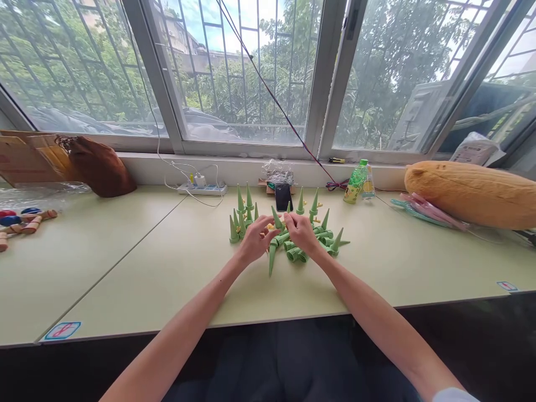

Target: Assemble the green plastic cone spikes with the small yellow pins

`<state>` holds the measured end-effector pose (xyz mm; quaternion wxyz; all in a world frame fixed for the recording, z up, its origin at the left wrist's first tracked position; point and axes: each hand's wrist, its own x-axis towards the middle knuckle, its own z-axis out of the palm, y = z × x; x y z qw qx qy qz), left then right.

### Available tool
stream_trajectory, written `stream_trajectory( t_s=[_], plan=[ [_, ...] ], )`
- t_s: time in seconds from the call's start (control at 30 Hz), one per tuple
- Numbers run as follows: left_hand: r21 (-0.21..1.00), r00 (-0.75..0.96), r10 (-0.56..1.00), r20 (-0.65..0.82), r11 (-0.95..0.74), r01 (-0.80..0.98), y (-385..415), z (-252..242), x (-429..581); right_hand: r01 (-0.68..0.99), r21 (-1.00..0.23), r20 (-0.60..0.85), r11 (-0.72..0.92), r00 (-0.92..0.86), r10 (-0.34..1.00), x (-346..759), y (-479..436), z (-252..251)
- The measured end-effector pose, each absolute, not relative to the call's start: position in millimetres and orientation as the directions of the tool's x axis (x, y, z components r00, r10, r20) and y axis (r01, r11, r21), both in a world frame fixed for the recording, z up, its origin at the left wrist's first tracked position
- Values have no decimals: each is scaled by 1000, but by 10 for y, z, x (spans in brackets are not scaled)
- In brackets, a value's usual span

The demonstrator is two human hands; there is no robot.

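Observation:
My left hand (256, 239) is closed around a green plastic watering spike (277, 219), a pointed cone tilted up between thumb and fingers. Close beside it, my right hand (302, 231) has its fingers pinched together near the same spike; what sits in its fingertips is too small and hidden to make out. Several similar spikes with small yellow valves stand upright at the back left, such as the spike (233, 230), and at the back right, such as the spike (314, 205). Loose green pieces lie under and around my hands, including a hollow tube end (292, 254) and a cone (272, 261) pointing toward me.
Behind the spikes lies a black phone (283, 196). A power strip (203, 189) with cables runs along the window side. A green bottle (355, 181) and a tan plush cushion (473, 192) are to the right; a brown bag (98, 167) and wooden toys (31, 224) are left.

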<state>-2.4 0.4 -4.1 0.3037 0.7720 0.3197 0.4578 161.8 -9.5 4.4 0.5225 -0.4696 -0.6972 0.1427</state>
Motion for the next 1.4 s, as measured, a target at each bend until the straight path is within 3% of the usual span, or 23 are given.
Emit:
stream_trajectory(
  t_s=[0.17, 0.3, 0.37, 0.47, 0.6, 1.0, 1.4],
  plan=[
    [682, 332, 752, 570, -658, 319, 35, -47, -28, 502, -706, 587, 500, 21, 809, 1583, -102, 36],
    [768, 218, 824, 524, -567, 298, 35, -36, -13, 489, -717, 602, 497, 73, 795, 1590, -116, 46],
    [860, 212, 882, 421, -462, 218, 30, -16, -7, 495, -711, 613, 499, 87, 786, 1603, -120, 48],
    [972, 341, 923, 176, -217, 87, 10, 30, -3, 506, -684, 623, 525, 33, 781, 1609, -123, 35],
    [1000, 484, 875, 27, -31, -1, -32, 79, 2, 505, -647, 631, 571, -67, 773, 1591, -120, 5],
    [993, 501, 858, 113, -110, -36, -25, 40, -20, 478, -682, 607, 554, -53, 793, 1593, -113, 8],
    [944, 474, 855, 212, -305, 128, -26, 19, -52, 456, -703, 597, 546, -38, 801, 1590, -120, 22]
  ],
)
